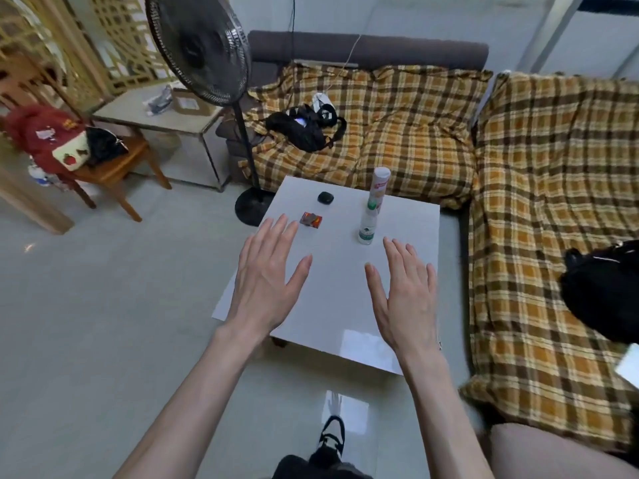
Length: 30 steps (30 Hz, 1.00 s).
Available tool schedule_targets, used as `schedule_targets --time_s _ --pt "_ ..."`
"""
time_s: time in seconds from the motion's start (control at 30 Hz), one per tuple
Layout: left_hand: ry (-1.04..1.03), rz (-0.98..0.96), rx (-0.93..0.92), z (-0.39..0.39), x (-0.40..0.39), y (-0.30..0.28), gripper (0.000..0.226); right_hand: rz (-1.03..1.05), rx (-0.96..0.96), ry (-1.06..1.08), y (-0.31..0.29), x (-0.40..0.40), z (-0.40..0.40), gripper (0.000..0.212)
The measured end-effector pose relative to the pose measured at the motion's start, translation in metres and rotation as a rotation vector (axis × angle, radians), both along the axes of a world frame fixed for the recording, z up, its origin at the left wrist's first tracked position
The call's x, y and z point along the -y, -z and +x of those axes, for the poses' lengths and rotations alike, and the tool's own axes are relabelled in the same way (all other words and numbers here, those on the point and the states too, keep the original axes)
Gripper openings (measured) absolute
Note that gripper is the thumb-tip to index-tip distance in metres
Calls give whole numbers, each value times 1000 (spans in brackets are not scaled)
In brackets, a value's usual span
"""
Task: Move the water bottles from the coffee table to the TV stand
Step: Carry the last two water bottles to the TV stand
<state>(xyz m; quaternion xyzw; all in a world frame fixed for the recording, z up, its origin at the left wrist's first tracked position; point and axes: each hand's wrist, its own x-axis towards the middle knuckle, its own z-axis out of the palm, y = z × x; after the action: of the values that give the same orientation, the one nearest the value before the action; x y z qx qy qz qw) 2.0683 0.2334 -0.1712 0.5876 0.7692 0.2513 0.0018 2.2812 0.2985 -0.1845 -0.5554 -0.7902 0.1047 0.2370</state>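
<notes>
A clear water bottle (368,224) with a green cap and label stands upright on the white coffee table (332,305), toward its far right. Right behind it stands a taller white tube-shaped container (379,186). My left hand (268,278) hovers palm down over the table's left side, fingers straight and spread. Over the table's right side, my right hand (406,292) hovers the same way, its fingertips just short of the bottle's base. Neither hand holds anything. No TV stand is in view.
A small red packet (312,220) and a black round object (325,197) lie on the table's far left. A standing fan (207,53) rises beside the table's far left corner. Plaid-covered sofas (553,202) wrap the far and right sides. A wooden chair (114,167) stands left.
</notes>
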Motion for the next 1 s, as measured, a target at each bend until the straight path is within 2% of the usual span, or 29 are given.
schedule_targets --time_s 0.33,0.73,1.0 --pt "168 -31 23 -11 -122 24 60 -40 -2 144 15 -81 -5 56" --pt "494 -101 77 -48 -293 70 59 -117 84 524 42 -158 -29 56" --pt "599 -215 76 -71 -364 123 59 -205 107 732 78 -189 -40 56"
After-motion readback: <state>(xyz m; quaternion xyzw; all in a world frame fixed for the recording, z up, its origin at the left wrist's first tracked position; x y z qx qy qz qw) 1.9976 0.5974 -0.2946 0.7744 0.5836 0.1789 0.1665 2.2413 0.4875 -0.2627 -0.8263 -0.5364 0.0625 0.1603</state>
